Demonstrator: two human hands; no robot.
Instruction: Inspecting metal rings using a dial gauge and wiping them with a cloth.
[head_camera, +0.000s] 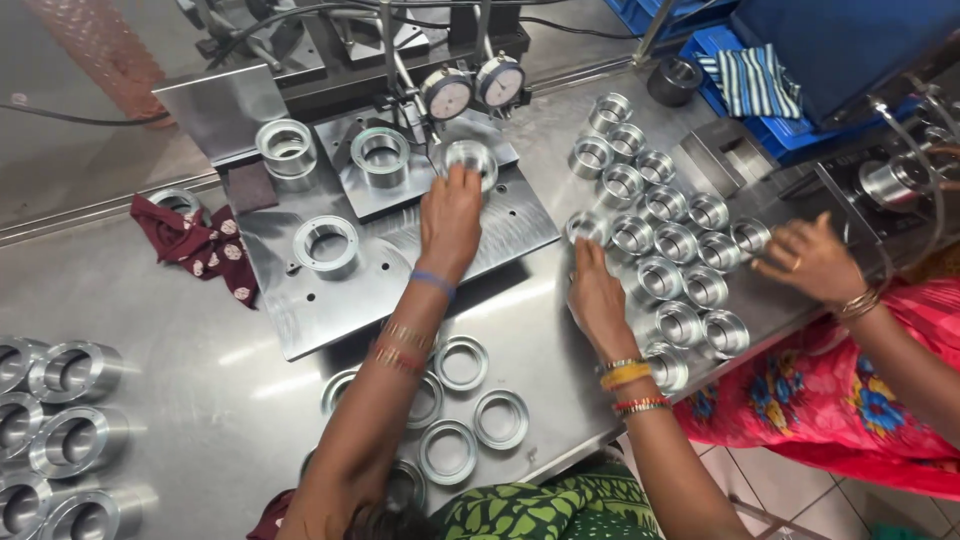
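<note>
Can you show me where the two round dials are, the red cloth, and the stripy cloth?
Two round dials (473, 88): head view, between their white faces.
Red cloth (205, 250): head view, its crumpled middle.
Stripy cloth (752, 82): head view, its folded middle.

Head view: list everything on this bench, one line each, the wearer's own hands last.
Metal cups: about twenty, silver, clustered right of centre.
Flat rings: about six, silver, near front edge.
Large sleeves: several, silver, lower left.
Gauge plate: one, grey steel, centre, carrying three rings.
Dial gauges: two, white faces, behind the plate.
Rag: one, maroon patterned, left.
Striped cloth: one, blue and white, top right.
Co-worker's hand: one, far right, at the cups.
Left hand: on a cup under the gauges.
Right hand: touching a cup in the cluster.
</note>
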